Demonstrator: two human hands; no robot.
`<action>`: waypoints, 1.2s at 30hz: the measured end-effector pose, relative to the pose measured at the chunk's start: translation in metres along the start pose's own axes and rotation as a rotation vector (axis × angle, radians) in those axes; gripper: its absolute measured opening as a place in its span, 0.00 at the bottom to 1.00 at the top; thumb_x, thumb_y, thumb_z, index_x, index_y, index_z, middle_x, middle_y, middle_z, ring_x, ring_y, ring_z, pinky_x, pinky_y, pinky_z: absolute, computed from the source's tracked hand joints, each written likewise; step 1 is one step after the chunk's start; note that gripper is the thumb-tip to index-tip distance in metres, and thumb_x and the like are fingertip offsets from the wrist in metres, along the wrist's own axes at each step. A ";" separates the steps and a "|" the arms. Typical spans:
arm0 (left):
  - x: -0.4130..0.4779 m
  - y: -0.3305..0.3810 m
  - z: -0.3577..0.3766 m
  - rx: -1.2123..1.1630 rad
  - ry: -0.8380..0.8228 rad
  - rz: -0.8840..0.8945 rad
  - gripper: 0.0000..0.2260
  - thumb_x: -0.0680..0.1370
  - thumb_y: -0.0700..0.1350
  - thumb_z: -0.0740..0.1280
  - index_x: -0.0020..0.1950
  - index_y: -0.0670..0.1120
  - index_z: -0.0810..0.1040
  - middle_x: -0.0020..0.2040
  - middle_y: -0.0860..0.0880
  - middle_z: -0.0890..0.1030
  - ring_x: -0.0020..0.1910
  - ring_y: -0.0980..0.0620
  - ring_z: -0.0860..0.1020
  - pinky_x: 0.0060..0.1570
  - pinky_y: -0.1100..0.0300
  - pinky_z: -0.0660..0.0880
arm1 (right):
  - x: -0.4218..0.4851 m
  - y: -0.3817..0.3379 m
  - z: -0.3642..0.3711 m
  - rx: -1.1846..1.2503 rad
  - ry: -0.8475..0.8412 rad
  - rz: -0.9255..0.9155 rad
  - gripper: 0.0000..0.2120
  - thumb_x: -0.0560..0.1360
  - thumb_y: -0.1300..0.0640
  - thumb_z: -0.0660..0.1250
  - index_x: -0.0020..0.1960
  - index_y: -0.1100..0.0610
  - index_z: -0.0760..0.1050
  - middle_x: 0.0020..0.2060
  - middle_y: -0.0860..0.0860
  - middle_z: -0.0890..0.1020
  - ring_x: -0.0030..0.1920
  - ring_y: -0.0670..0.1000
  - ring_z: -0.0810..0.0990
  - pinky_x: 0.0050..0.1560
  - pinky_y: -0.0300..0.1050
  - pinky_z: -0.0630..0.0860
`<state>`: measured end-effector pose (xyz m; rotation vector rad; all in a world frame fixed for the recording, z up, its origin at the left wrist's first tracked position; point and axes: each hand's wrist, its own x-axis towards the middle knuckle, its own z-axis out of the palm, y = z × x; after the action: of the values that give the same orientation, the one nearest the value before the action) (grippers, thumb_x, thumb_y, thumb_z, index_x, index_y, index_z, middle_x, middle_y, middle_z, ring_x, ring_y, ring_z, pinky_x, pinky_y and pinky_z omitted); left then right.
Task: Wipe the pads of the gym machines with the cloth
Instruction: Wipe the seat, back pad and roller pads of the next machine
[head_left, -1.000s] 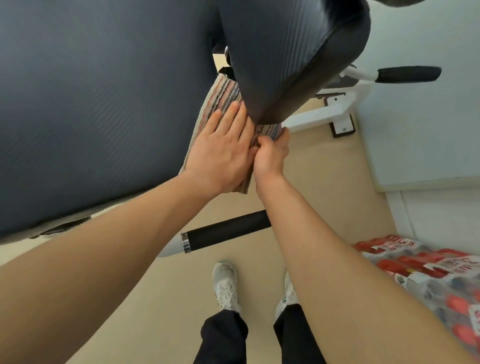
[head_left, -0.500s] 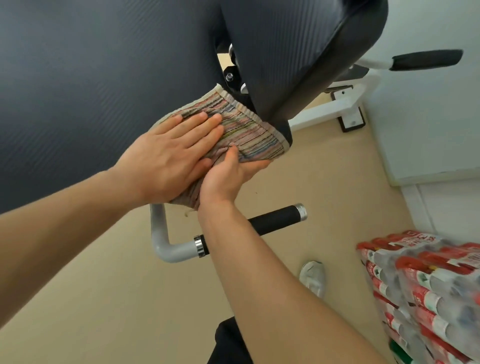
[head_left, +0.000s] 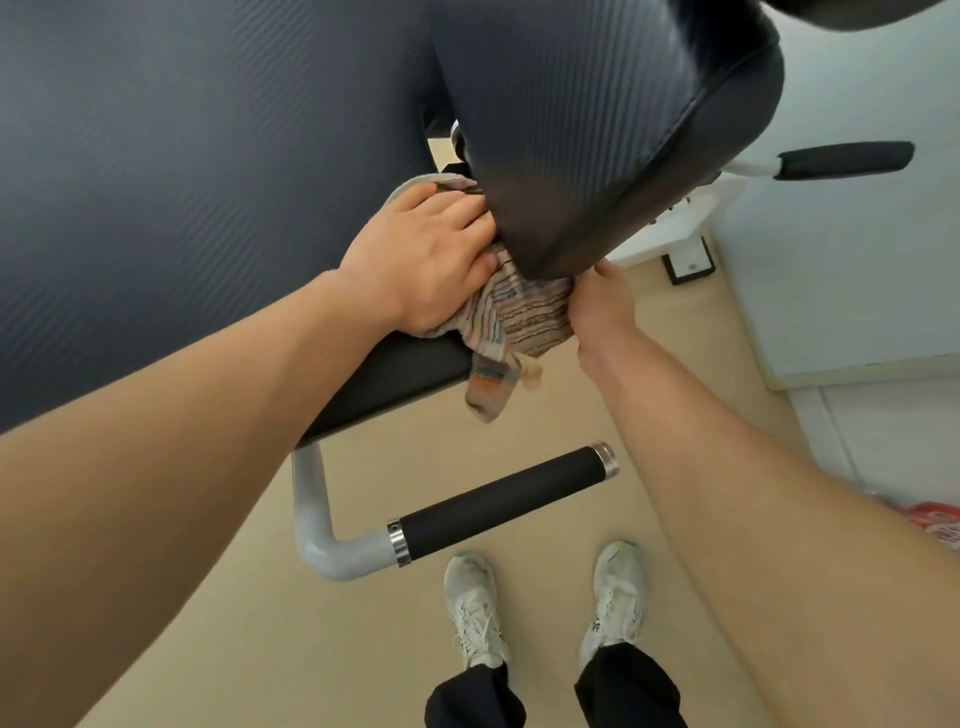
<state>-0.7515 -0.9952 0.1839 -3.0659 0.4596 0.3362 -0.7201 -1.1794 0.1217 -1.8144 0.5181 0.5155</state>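
**Both hands on the striped cloth, down where two pads meet**

The left hand (head_left: 426, 260) lies on top of the cloth (head_left: 524, 306) and presses it onto the big pad (head_left: 208, 156). Its fingers are loose and only a little bent, and they point at the gap between the pads. They do not wrap around anything.

The right hand (head_left: 602, 301) holds the right edge of the cloth. Its thumb points up and touches the low tip of the small pad (head_left: 571, 130). Its other fingers go behind the cloth and are hidden.

The cloth has thin stripes in many colours. It is bunched up between the two hands, right under the tip of the small pad. One part pokes out above the left hand, next to the gap. One corner hangs down past the front edge of the big pad and touches nothing.

Both pads are dark, with fine lines on their skin. The big pad fills the left side of the view. The small pad is tilted and sits up on the right.

Under the big pad, a grey tube (head_left: 317, 525) bends and ends in a black handle (head_left: 498, 504) with shiny rings. Another black handle (head_left: 847, 158) sticks out far on the right.

Below are two white shoes (head_left: 475, 603) and dark trouser legs on a tan floor (head_left: 234, 623). Something red (head_left: 935, 519) shows at the right edge, too blurry to tell what it is.
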 end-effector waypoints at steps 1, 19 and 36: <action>0.005 -0.004 -0.002 -0.009 0.011 0.011 0.22 0.85 0.57 0.50 0.67 0.46 0.75 0.67 0.45 0.77 0.68 0.43 0.73 0.72 0.47 0.64 | 0.006 -0.009 -0.002 0.012 -0.013 0.005 0.14 0.81 0.58 0.57 0.39 0.54 0.77 0.42 0.53 0.83 0.48 0.55 0.80 0.48 0.52 0.76; -0.013 0.010 0.006 0.025 0.034 -0.143 0.28 0.83 0.58 0.45 0.75 0.46 0.69 0.74 0.46 0.73 0.78 0.44 0.63 0.77 0.47 0.56 | -0.002 -0.010 -0.003 0.020 -0.220 -0.007 0.11 0.82 0.52 0.57 0.48 0.51 0.77 0.49 0.51 0.84 0.58 0.57 0.82 0.60 0.56 0.78; 0.004 -0.002 0.003 0.072 0.014 -0.064 0.25 0.83 0.57 0.48 0.63 0.42 0.76 0.62 0.43 0.80 0.67 0.42 0.74 0.74 0.47 0.62 | -0.001 -0.008 -0.001 -0.073 -0.187 0.062 0.14 0.79 0.52 0.53 0.43 0.52 0.76 0.51 0.58 0.84 0.57 0.63 0.82 0.56 0.60 0.79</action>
<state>-0.7482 -0.9946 0.1800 -3.0074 0.3650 0.2896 -0.7163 -1.1779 0.1291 -1.8009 0.4328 0.7473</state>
